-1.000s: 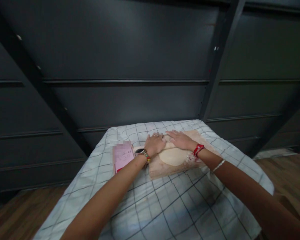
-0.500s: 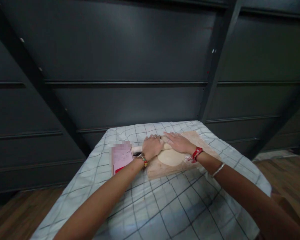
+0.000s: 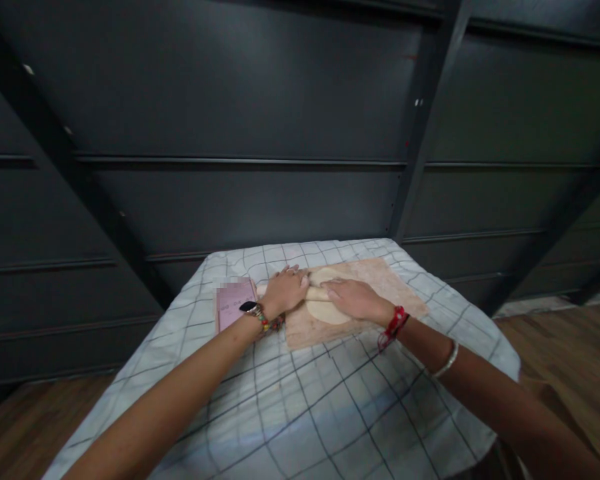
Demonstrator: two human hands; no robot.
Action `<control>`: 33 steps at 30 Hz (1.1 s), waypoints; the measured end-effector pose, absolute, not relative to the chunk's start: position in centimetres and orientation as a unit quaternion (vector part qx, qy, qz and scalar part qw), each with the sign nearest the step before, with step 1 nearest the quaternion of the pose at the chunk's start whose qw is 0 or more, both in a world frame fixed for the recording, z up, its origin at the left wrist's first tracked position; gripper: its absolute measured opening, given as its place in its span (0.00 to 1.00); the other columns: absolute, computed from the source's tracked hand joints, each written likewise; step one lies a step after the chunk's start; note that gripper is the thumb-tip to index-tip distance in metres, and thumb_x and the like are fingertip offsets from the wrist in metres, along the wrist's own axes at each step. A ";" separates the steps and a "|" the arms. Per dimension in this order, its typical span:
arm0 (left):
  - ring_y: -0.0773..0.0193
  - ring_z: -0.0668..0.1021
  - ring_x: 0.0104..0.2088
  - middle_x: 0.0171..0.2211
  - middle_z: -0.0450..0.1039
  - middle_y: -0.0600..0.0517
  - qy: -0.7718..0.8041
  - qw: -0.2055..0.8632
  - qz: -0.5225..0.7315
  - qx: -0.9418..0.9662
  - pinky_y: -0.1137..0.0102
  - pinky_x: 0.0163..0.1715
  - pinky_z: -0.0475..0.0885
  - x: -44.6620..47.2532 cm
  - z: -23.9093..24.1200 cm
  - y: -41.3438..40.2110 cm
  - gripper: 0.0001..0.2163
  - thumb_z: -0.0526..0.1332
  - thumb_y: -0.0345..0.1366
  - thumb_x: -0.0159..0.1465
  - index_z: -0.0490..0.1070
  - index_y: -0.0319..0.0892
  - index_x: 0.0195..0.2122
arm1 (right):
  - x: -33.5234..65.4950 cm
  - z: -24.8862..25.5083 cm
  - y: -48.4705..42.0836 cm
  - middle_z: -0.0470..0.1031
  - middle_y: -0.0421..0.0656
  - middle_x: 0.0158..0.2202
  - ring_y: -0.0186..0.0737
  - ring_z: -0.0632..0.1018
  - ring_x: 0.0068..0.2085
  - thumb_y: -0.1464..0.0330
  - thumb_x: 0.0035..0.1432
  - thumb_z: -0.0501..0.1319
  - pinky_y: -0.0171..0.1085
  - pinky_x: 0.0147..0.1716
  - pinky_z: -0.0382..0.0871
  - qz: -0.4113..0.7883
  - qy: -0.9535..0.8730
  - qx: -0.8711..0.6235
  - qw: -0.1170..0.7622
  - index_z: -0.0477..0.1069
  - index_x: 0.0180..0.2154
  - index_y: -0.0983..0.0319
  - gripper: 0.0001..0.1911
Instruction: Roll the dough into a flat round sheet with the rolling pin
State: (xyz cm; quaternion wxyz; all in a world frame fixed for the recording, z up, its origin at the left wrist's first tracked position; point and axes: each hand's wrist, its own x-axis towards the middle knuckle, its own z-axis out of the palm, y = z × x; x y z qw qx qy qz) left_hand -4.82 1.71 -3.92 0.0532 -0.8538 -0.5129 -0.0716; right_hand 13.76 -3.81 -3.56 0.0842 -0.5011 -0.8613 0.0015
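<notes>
A pale rolling pin [image 3: 319, 293] lies across a thin, flattened round of dough [image 3: 325, 312]. My left hand [image 3: 286, 291] presses down on the pin toward its left end, fingers over the top. On its right part rests my right hand [image 3: 355, 298], the fingers pointing left and curved over it; it covers that end of the pin. Under the dough is a light brown, flour-dusted rectangular board [image 3: 380, 270]. Part of the dough shows beyond the pin and part on the near side.
A pink, partly blurred flat object [image 3: 230, 303] lies left of the board, close to my left wrist. A white checked cloth [image 3: 300, 400] covers the table. Behind the table's far edge stands a dark panelled wall [image 3: 260, 207].
The rolling pin has come nearer to me over the dough, both hands moving with it. More dough now shows beyond the pin. The view has shifted slightly.
</notes>
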 end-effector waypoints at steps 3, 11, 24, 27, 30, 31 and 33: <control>0.54 0.65 0.59 0.58 0.64 0.45 -0.503 0.059 -0.090 -0.858 0.59 0.56 0.61 -4.6 -4.6 1.4 0.20 0.42 0.36 0.69 0.65 0.41 0.56 | 13.4 -4.0 -5.9 0.70 0.53 0.55 0.48 0.73 0.53 0.63 0.67 0.41 0.44 0.51 0.66 -0.032 -0.842 -0.528 0.100 0.64 0.57 0.64 0.25; 0.55 0.68 0.57 0.54 0.68 0.43 -0.514 0.077 -0.126 -0.845 0.60 0.51 0.65 -1.6 -4.4 3.8 0.18 0.43 0.34 0.70 0.69 0.40 0.51 | 14.6 -5.1 -4.6 0.68 0.52 0.57 0.50 0.66 0.59 0.61 0.68 0.42 0.50 0.55 0.59 -0.113 -0.805 -0.572 0.113 0.62 0.59 0.62 0.24; 0.54 0.75 0.48 0.49 0.73 0.44 -0.562 0.017 -0.093 -0.822 0.62 0.46 0.68 0.8 -3.5 7.1 0.20 0.41 0.37 0.69 0.70 0.39 0.49 | 16.6 -5.5 0.3 0.64 0.48 0.60 0.46 0.65 0.60 0.60 0.68 0.41 0.46 0.56 0.59 -0.008 -0.841 -0.525 0.130 0.59 0.60 0.62 0.25; 0.54 0.68 0.56 0.57 0.65 0.45 -0.525 0.015 -0.094 -0.846 0.59 0.54 0.62 0.1 -3.8 6.7 0.20 0.45 0.41 0.68 0.65 0.43 0.57 | 16.5 -5.7 0.4 0.64 0.49 0.61 0.47 0.64 0.60 0.59 0.67 0.41 0.48 0.57 0.56 -0.001 -0.839 -0.525 0.143 0.58 0.61 0.62 0.26; 0.57 0.62 0.61 0.63 0.58 0.48 -0.503 0.004 -0.109 -0.858 0.60 0.57 0.58 0.3 -3.4 7.2 0.22 0.45 0.42 0.68 0.59 0.44 0.61 | 16.8 -5.4 1.6 0.66 0.49 0.59 0.46 0.66 0.59 0.61 0.68 0.41 0.48 0.57 0.56 0.003 -0.824 -0.548 0.143 0.63 0.58 0.61 0.24; 0.58 0.63 0.60 0.62 0.59 0.47 -0.507 0.001 -0.114 -0.854 0.61 0.57 0.59 0.5 -3.3 7.4 0.22 0.44 0.40 0.68 0.60 0.43 0.61 | 16.9 -5.3 2.0 0.67 0.50 0.58 0.45 0.67 0.58 0.63 0.68 0.41 0.48 0.57 0.56 0.004 -0.818 -0.556 0.143 0.64 0.57 0.61 0.23; 0.58 0.69 0.56 0.58 0.65 0.46 -0.533 0.013 -0.129 -0.836 0.63 0.53 0.63 0.8 -3.2 7.5 0.21 0.41 0.37 0.69 0.63 0.40 0.58 | 17.1 -5.1 2.6 0.69 0.50 0.56 0.45 0.69 0.56 0.64 0.68 0.40 0.47 0.56 0.57 0.004 -0.814 -0.563 0.141 0.67 0.54 0.61 0.22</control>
